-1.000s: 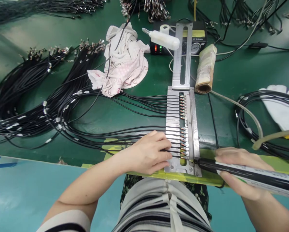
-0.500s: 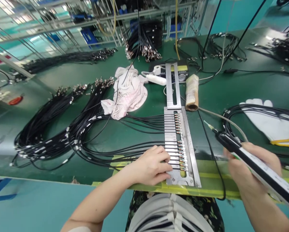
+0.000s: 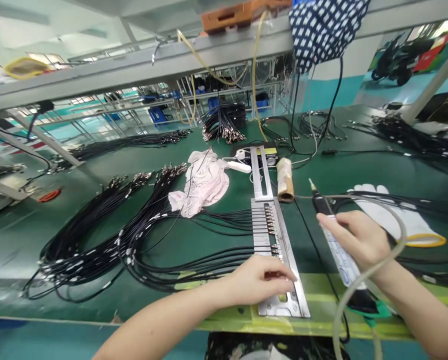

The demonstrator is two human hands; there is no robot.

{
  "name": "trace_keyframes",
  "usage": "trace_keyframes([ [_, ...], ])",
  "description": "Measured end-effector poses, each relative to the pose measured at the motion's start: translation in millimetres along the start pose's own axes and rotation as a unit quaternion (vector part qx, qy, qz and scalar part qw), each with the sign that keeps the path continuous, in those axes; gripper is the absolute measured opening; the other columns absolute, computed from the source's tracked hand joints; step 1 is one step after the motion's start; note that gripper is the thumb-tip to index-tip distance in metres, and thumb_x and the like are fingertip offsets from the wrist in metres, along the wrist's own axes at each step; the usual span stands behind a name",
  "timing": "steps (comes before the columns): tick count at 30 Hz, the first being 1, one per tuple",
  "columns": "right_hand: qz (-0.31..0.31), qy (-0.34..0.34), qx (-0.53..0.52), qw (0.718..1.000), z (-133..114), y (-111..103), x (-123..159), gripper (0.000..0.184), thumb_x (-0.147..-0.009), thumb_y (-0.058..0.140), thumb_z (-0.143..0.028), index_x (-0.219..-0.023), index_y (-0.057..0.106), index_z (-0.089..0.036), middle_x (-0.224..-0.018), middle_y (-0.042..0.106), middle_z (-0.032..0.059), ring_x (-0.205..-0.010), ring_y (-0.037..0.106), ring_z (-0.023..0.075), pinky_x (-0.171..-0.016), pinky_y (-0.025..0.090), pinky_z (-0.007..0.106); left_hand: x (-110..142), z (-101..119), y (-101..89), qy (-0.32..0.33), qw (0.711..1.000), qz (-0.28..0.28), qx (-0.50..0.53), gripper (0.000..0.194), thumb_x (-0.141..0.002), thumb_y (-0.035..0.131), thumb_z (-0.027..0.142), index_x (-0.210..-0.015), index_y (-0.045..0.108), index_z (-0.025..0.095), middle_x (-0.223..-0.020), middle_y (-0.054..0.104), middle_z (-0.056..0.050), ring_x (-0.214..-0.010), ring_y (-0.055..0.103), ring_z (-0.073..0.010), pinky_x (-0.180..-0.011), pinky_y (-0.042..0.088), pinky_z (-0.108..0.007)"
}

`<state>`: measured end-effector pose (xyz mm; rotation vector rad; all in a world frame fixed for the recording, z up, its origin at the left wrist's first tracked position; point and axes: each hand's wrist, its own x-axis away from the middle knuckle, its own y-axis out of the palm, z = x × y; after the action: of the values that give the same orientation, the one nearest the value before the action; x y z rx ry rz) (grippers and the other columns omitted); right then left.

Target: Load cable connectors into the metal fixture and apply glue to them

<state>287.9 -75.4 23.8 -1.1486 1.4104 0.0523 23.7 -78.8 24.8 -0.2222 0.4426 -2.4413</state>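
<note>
My left hand (image 3: pixel 263 280) lies over the near part of a slotted metal fixture (image 3: pixel 260 224), its fingers bent and the fingertips drawn close to the thumb at the right side. Whatever they pinch there, if anything, is hidden. Black cables (image 3: pixel 209 257) run from the left into the fixture's slots, with small metal connectors (image 3: pixel 271 220) lined up along its middle. To the right, my right hand (image 3: pixel 359 240) is closed around a dispensing syringe (image 3: pixel 338 250) with a labelled barrel, a green end and a clear hose. Its thin tip points up and away, apart from the fixture.
Bundles of black cable (image 3: pixel 96 225) lie on the left of the green table, beside a crumpled pink-white cloth (image 3: pixel 205 182). A wrapped roll (image 3: pixel 285 180) stands past the fixture. On the right lies a white glove (image 3: pixel 400 215). A shelf beam (image 3: pixel 134 65) crosses above.
The view has tilted up. My left hand has shifted right across the fixture, covering the nearer connectors. My right hand has turned the syringe more upright, its tip still clear of the fixture.
</note>
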Motion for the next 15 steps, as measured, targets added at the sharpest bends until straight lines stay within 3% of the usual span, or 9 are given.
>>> trace_keyframes([
  [3,-0.034,-0.125,0.100,0.986,9.6,8.9,-8.5,0.031,-0.086,0.048,-0.011,-0.114,0.060,-0.021,-0.082,0.057,0.0046,-0.072,0.052,0.0161,-0.064,0.043,0.030,-38.4,9.3,17.6,-0.102,0.989,0.021,0.105,0.031,-0.081,0.055,0.035,-0.104,0.064,0.015,-0.083,0.066,-0.003,-0.052,0.048,-0.0076,-0.052,0.040,-0.020],
  [7,-0.127,-0.194,0.183,0.955,25.0,25.1,-6.2,0.027,-0.091,0.039,-0.013,-0.110,0.057,-0.013,-0.078,0.054,0.0062,-0.070,0.049,0.0157,-0.063,0.043,0.029,-82.4,8.8,17.2,-0.074,0.991,0.114,-0.010,0.020,-0.076,0.059,0.034,-0.072,0.063,0.015,-0.066,0.060,0.002,-0.054,0.048,-0.0087,-0.052,0.037,-0.020],
  [11,-0.197,-0.219,0.236,0.926,44.1,39.7,2.5,0.027,-0.090,0.037,-0.010,-0.106,0.059,-0.014,-0.071,0.051,0.0042,-0.063,0.045,0.0153,-0.058,0.038,0.028,-109.8,-3.9,-20.7,-0.085,0.968,0.210,-0.111,0.017,-0.076,0.057,0.028,-0.063,0.054,0.016,-0.063,0.056,0.003,-0.065,0.052,-0.0114,-0.060,0.038,-0.021],
  [15,-0.209,-0.216,0.254,0.919,55.9,53.6,-0.1,0.023,-0.088,0.041,-0.009,-0.100,0.059,-0.015,-0.072,0.051,0.0045,-0.064,0.044,0.0166,-0.058,0.035,0.030,-145.2,-14.5,-66.4,-0.140,0.947,0.245,-0.155,0.019,-0.080,0.053,0.036,-0.086,0.055,0.018,-0.084,0.063,-0.002,-0.080,0.058,-0.0165,-0.071,0.042,-0.025],
])
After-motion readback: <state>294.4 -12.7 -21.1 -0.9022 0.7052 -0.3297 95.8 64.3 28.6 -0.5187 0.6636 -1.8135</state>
